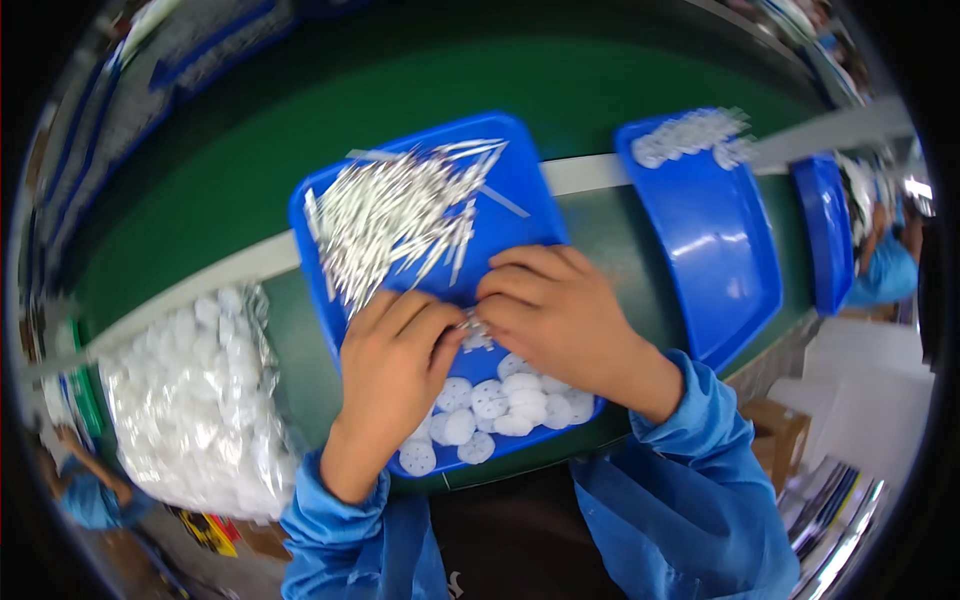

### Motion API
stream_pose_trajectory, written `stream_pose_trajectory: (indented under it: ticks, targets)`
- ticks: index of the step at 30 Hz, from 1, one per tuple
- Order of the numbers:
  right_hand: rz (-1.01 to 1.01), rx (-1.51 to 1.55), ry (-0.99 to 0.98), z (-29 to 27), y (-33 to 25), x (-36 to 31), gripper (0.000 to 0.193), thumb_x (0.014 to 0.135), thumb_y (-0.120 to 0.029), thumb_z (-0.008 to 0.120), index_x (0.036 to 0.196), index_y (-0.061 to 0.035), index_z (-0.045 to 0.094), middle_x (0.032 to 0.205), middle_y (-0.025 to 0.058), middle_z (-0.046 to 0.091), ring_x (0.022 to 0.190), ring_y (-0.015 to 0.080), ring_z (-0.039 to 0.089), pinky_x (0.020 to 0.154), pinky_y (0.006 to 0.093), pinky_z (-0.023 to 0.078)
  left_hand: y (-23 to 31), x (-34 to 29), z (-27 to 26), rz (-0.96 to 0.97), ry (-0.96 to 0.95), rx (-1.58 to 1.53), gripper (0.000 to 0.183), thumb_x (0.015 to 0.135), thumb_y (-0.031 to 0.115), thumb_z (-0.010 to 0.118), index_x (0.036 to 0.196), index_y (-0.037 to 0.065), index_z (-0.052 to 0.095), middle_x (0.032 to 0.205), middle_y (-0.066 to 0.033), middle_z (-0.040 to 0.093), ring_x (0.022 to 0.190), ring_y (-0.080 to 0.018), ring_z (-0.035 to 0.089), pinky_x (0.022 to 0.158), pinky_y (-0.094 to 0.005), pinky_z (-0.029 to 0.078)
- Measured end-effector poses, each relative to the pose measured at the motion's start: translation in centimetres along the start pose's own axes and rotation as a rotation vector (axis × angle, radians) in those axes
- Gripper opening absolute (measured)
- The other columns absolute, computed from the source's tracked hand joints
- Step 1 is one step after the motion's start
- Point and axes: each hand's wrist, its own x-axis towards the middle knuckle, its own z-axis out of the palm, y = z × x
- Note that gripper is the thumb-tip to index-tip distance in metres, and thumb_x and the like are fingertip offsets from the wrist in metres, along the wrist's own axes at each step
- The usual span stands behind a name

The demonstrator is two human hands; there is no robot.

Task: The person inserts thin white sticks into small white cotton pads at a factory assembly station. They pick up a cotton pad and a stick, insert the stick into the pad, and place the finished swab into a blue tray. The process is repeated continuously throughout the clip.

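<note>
Over a blue tray [515, 235], my left hand [395, 350] and my right hand [560, 320] meet, fingertips close together. Both have curled, pinching fingers around a small pale piece [478, 338], mostly covered by them; its kind does not show clearly. Beyond my fingers, a heap of thin silvery strips [390, 220] fills the tray's far left part, with one loose strip [505, 200] lying to its right. Under and in front of my hands, several white round discs [520, 400] with small dark dots lie along the tray's near edge.
A clear plastic bag [190, 400] packed with white discs lies at left. To the right, another blue tray [710, 250] has clear pieces [690, 137] at its far end; a third tray [825, 235] stands beyond. Behind runs a green belt [400, 70]. Other people [890, 268] are at the sides.
</note>
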Motion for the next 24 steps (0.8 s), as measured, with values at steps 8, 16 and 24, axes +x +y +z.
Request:
stream_pose_trajectory:
  ticks: [8, 16, 24]
  targets:
    - [0.200, 0.132, 0.301, -6.7, 5.6, -3.0, 0.010, 0.084, -0.013, 0.081, 0.094, -0.0107, 0.078, 0.090, 0.0091, 0.077, 0.082, 0.0307, 0.076, 0.075, 0.0432, 0.058, -0.4, -3.4, -2.9, -0.060, 0.098, -0.078, 0.033, 0.087, -0.002, 0.076, 0.119, 0.003, 0.076, 0.108, -0.0114, 0.076, 0.098, -0.0320, 0.069, 0.090, -0.0423, 0.054]
    - [0.923, -0.446, 0.375, -11.4, 17.5, -8.8, 0.026, 0.095, -0.035, 0.080, 0.096, -0.0097, 0.074, 0.089, 0.0080, 0.080, 0.082, 0.0298, 0.078, 0.073, 0.0434, 0.060, 0.0, -4.2, -1.1, 0.035, 0.084, 0.100, 0.021, 0.090, 0.011, 0.077, 0.111, 0.012, 0.081, 0.104, -0.0028, 0.074, 0.098, -0.0256, 0.065, 0.091, -0.0405, 0.044]
    - [0.614, -0.524, 0.307, -10.4, 16.9, -9.2, 0.023, 0.100, -0.031, 0.074, 0.112, -0.0121, 0.074, 0.107, 0.0080, 0.074, 0.097, 0.0337, 0.075, 0.082, 0.0461, 0.060, 0.5, -3.7, -3.7, -0.017, -0.083, -0.029, 0.030, 0.090, 0.012, 0.077, 0.120, 0.006, 0.078, 0.118, -0.0104, 0.075, 0.111, -0.0339, 0.066, 0.100, -0.0465, 0.047]
